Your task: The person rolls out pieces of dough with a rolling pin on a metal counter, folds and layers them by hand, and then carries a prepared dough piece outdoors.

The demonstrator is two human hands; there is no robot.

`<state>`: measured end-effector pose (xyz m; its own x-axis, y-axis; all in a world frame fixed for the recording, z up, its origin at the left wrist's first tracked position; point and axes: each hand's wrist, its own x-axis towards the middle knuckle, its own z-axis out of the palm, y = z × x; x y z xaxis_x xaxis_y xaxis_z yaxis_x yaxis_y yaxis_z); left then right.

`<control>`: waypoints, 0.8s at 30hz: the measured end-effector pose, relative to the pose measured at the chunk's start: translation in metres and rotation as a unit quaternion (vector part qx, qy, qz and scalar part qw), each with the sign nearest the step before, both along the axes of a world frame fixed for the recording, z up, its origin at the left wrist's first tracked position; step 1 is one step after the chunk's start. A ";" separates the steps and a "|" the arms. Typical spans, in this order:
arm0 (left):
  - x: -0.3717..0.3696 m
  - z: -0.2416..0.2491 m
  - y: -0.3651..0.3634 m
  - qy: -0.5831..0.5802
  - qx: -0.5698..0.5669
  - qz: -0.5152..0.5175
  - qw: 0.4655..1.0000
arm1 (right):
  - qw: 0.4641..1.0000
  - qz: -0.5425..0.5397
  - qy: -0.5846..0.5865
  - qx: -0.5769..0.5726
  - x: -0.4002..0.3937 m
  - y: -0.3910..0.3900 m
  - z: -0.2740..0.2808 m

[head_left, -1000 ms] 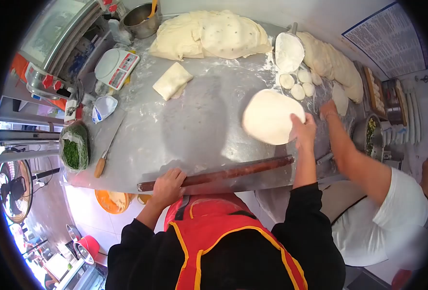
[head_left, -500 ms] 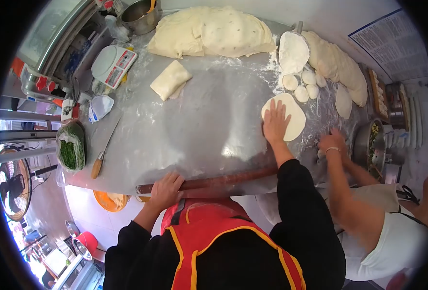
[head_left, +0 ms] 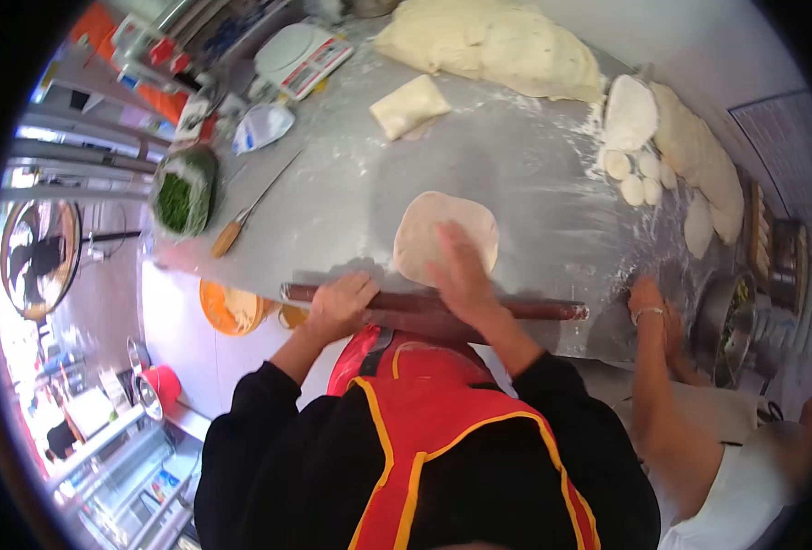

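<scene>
A rolling pin (head_left: 543,310) lies along the table's near edge, with my left hand (head_left: 342,302) wrapped over its left part. A flat, roughly round sheet of dough (head_left: 424,225) rests on the grey table just beyond the pin. My right hand (head_left: 465,280), slightly blurred, has its fingers stretched out over the lower right of that sheet. Its wrist passes above the pin. Farther back sits a folded block of dough (head_left: 410,105).
Large dough masses (head_left: 488,50) line the back. Several small dough balls (head_left: 633,191) sit near a flour scoop (head_left: 630,110). At left are a knife-like tool (head_left: 232,236), bagged greens (head_left: 181,202) and a scale (head_left: 300,57). A co-worker's hand (head_left: 646,298) works at right, by a metal bowl (head_left: 725,339).
The dough sheet has come from the right to in front of me, along with my right hand. My left hand stays on the rolling pin. The view has shifted.
</scene>
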<state>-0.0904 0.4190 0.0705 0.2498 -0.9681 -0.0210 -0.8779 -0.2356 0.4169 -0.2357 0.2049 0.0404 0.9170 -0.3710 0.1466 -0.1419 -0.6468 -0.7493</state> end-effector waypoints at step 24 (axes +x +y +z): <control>0.137 -0.045 -0.074 -0.236 0.004 0.323 0.916 | 0.936 -0.069 0.027 -0.344 0.125 -0.171 -0.024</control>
<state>0.0466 0.3446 0.0251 0.7540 -0.6150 0.2306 -0.6360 -0.7714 0.0225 -0.1104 0.0335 0.0159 0.8802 -0.3217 0.3489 -0.2856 -0.9462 -0.1519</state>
